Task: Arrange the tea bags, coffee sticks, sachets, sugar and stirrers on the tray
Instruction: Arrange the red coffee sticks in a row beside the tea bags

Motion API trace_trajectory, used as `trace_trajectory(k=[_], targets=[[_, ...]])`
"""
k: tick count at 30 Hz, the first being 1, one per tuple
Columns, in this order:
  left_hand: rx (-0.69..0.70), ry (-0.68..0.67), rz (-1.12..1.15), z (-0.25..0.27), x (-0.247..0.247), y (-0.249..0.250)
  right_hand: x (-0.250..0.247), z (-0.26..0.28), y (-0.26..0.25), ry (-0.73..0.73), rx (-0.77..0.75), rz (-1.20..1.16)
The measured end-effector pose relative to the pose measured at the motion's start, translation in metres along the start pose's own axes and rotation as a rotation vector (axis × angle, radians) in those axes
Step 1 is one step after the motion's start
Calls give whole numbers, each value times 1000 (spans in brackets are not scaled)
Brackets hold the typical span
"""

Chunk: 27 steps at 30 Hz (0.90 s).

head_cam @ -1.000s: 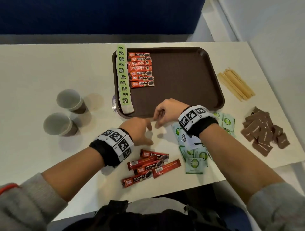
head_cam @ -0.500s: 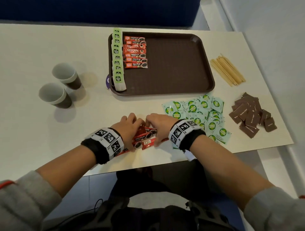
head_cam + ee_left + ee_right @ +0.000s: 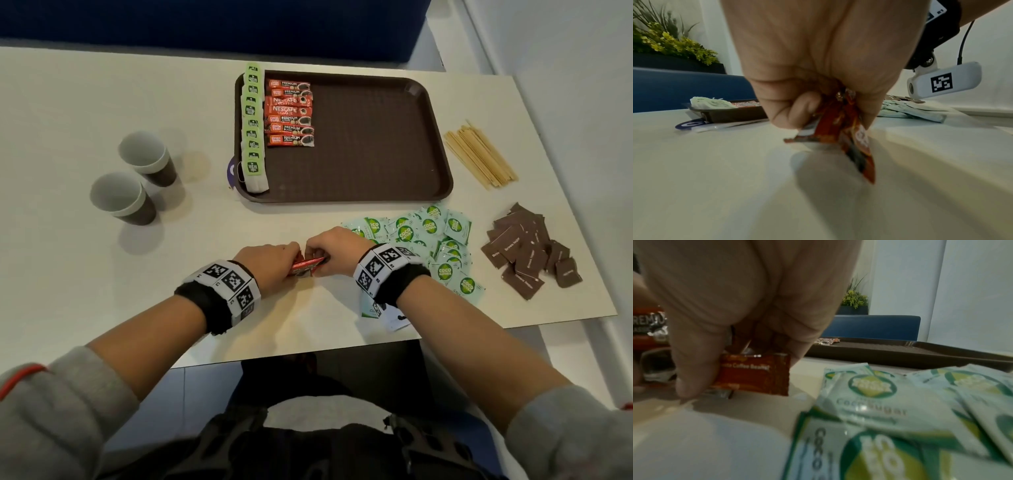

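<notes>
We are on the coffee step: our left hand (image 3: 274,262) and right hand (image 3: 334,251) both curl around the loose coffee sticks (image 3: 306,264), bunched on the table before the tray (image 3: 376,164). Next, we judge, they join the 7 already laid beside the tea bags (image 3: 253,130).

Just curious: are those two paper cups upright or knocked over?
Upright: both paper cups stand on their bases, open mouths facing up.

Light: soft, even, from overhead
Shadows: faint beside cups (image 3: 137,178) on counter (image 3: 85,102)
Edges: head view bowed
Blur: wrist views smeared, sachets (image 3: 900,418) and hands (image 3: 818,56) unfocused
Right wrist: dim
</notes>
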<state>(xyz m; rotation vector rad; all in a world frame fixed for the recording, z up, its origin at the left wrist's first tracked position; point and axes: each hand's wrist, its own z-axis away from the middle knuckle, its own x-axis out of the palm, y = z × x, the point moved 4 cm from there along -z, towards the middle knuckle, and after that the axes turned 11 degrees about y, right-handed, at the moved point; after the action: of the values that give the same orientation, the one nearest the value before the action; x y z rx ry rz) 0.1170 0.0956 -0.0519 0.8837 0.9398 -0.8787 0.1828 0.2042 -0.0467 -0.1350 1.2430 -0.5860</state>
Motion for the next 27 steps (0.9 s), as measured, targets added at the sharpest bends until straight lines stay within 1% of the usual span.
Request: trace_trajectory(k=[4,7,10,15,17,19,21,24,27], targets=[[-48,-46,63,-6,-9,-7,-16,-12,2,10,-4,22],[-114,-32,114,-13,-21,-17,-31,-22,4,18,14,-5],[-171,2,196,-22,-36,-32,-50,-32,7,78,33,-3],[-301,126,478,-39,-55,-59,-82,-52,15,308,46,-125],[-325,181,581,-45,-65,-66,-92,-60,13,410,29,-183],[-324,209,666,-53,-72,-72,-100,-67,7,469,0,-210],[-324,262,752,-59,-77,-79,-103,-77,1,468,-37,-220],[-362,381,950,-65,-87,-88,-102,-90,-5,454,-83,-184],[-392,467,1110,-68,-97,-95,-100,-99,-5,413,-58,-189]])
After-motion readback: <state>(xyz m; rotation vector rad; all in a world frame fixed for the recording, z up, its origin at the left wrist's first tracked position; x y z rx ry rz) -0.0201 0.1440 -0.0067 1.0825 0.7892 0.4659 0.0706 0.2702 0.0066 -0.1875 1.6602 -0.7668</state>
